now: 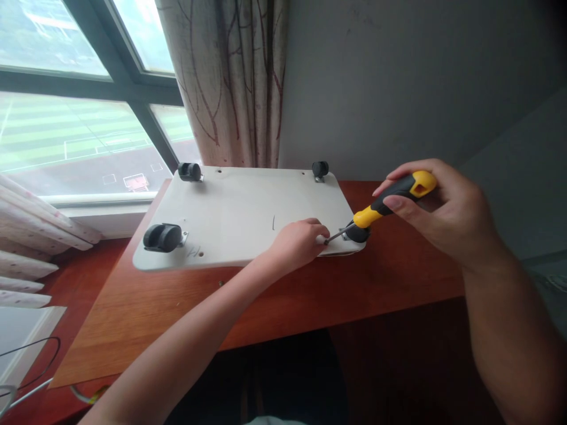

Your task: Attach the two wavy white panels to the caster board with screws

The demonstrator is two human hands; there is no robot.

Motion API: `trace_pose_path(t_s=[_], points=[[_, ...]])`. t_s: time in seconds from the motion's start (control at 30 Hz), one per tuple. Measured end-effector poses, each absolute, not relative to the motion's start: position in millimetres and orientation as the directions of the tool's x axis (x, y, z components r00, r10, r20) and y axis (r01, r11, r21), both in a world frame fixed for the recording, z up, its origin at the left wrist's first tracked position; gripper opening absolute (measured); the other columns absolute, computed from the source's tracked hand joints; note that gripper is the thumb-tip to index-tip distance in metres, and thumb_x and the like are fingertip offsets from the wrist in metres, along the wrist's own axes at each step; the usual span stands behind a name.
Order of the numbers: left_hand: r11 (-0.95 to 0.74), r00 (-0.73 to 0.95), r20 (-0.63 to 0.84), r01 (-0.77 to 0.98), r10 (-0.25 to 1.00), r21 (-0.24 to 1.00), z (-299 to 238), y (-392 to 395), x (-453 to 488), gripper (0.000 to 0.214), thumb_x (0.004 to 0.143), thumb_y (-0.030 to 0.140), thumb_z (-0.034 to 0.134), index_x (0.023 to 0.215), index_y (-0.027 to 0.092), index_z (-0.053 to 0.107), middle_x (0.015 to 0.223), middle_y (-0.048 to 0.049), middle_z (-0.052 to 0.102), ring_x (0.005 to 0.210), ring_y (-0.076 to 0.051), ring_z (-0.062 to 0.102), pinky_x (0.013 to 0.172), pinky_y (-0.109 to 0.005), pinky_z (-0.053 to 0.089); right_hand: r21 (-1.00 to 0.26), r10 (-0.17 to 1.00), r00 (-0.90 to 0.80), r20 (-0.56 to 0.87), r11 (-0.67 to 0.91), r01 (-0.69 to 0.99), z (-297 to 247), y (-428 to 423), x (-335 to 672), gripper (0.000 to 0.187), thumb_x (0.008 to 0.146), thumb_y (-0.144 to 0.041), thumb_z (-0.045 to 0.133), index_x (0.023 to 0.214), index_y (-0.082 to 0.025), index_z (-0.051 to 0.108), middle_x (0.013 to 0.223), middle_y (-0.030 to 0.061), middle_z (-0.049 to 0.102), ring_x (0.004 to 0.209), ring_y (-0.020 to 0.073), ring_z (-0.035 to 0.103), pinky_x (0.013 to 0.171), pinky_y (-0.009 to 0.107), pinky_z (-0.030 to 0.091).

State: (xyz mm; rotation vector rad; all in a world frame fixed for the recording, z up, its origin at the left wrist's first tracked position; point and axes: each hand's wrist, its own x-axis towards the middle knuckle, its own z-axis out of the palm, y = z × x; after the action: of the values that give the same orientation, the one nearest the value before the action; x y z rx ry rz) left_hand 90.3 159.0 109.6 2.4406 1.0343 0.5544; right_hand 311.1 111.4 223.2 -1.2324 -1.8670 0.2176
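A white board (239, 212) lies upside down on the brown wooden desk (274, 295), with black caster wheels at its corners. My right hand (438, 206) is closed round a yellow and black screwdriver (390, 200). Its metal tip points down and left at the near right caster (357, 234). My left hand (299, 242) rests on the board with fingers curled, pinching at the screwdriver's tip beside that caster; whatever it holds is too small to see.
Other casters stand at the near left (163, 237), far left (190, 172) and far right (319, 169) corners. A patterned curtain (230, 82) hangs behind the board, with a window (80, 100) at the left. A grey wall rises behind the desk.
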Motion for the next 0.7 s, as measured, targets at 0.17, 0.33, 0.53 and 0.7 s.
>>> trace_pose_path(t_s=[0.17,0.33,0.53,0.7], points=[[-0.618,0.562,0.276,0.619,0.779,0.484,109,130,59,0.022,0.094,0.024,0.055,0.109,0.022,0.070,0.113,-0.0066,0.070,0.090,-0.020,0.067,0.072,-0.030,0.052,-0.296,0.751,-0.210,0.626,0.478,0.827,232,120,306,0.044,0.074,-0.046,0.082,0.110,-0.026,0.067,0.085,-0.0020,0.071,0.071,0.0150,0.066,0.071,0.028,0.053],[-0.624,0.466,0.431,0.685,0.773,0.376,97,88,21,0.024,0.096,0.018,0.050,0.113,0.020,0.067,0.116,-0.0080,0.071,0.103,-0.023,0.064,0.089,-0.040,0.050,-0.373,0.797,-0.308,0.520,0.536,0.757,245,122,297,0.030,0.084,-0.037,0.069,0.111,-0.025,0.068,0.100,0.0008,0.071,0.087,0.0183,0.067,0.071,0.029,0.053],[-0.591,0.420,0.538,0.784,0.731,0.191,70,53,-1,0.038,0.090,0.013,0.056,0.128,0.019,0.061,0.139,-0.0101,0.062,0.127,-0.030,0.055,0.110,-0.051,0.037,-0.490,0.838,-0.272,0.472,0.507,0.709,244,125,290,0.036,0.072,-0.033,0.082,0.105,-0.026,0.069,0.089,-0.0030,0.071,0.086,0.0176,0.068,0.073,0.028,0.053],[-0.568,0.427,0.533,0.813,0.731,0.128,55,42,5,0.054,0.089,0.013,0.056,0.143,0.016,0.051,0.152,-0.0144,0.049,0.141,-0.034,0.043,0.119,-0.055,0.026,-0.325,0.775,-0.174,0.608,0.443,0.836,241,129,284,0.033,0.072,-0.040,0.082,0.097,-0.023,0.069,0.076,-0.0017,0.066,0.075,0.0169,0.065,0.068,0.028,0.050]])
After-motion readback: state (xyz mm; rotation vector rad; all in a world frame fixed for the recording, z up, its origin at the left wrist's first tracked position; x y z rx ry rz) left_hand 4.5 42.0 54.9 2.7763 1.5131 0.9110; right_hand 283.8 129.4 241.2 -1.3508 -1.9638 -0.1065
